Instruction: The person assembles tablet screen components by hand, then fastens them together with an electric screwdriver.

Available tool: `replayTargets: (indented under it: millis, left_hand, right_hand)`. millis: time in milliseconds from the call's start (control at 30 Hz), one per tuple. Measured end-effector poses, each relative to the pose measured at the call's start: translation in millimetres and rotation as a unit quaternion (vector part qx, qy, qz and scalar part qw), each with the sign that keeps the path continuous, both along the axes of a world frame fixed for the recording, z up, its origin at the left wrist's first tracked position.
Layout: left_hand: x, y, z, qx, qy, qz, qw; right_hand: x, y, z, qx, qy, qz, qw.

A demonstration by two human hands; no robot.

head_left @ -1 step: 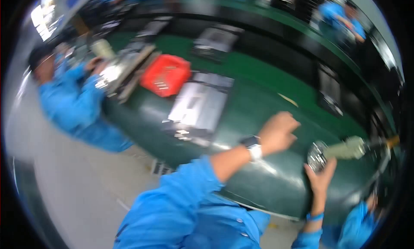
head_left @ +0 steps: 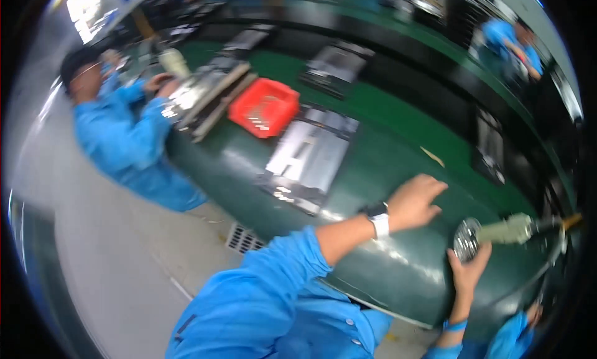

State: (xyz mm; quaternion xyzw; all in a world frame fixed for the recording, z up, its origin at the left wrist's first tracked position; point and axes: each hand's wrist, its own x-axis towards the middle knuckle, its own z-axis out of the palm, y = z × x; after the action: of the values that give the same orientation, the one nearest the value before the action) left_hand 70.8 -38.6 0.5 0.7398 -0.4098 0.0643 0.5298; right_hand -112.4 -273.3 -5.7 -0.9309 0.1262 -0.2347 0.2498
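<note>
Green conveyor belt (head_left: 385,153) fills most of the view, curving from about 10 o'clock down to 4 o'clock. Left hand (head_left: 415,202) is stretched out over the belt, forearm coming up from 6 o'clock in a blue sleeve (head_left: 249,309), with a dark watch on a white strap (head_left: 378,218) at the wrist. Fingers are curled loosely, knuckles up, and the hand isn't clamped on anything I can see (palm side is hidden, so can't fully tell).

Right hand (head_left: 467,270) sits at roughly 4 o'clock, wrist bent back, fingers spread and pressing up against a round shiny metal disc (head_left: 465,239). That disc is on the end of a pale green power tool (head_left: 507,229) lying at the belt edge. It's touching, not really wrapped round it.

A flat grey metal panel (head_left: 311,157) lies on the belt at 10 o'clock from the left hand, with a red plastic bin (head_left: 264,107) just beyond it. Another person in blue (head_left: 118,135) leans over the belt at 9 o'clock, and one more (head_left: 510,38) stands at 1 o'clock.
</note>
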Motion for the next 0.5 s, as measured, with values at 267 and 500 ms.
replayTargets:
  millis: [267, 500]
  left_hand:
    - [61.0, 250.5, 151.4, -0.398, 0.132, 0.195, 0.886]
    - [135.5, 484.1, 122.8, -0.403, 0.111, 0.511, 0.751]
  right_hand:
    - [25.4, 12.8, -12.7, -0.019, 0.029, 0.024, 0.999]
    - [26.5, 13.6, -11.4, -0.037, 0.011, 0.042, 0.998]
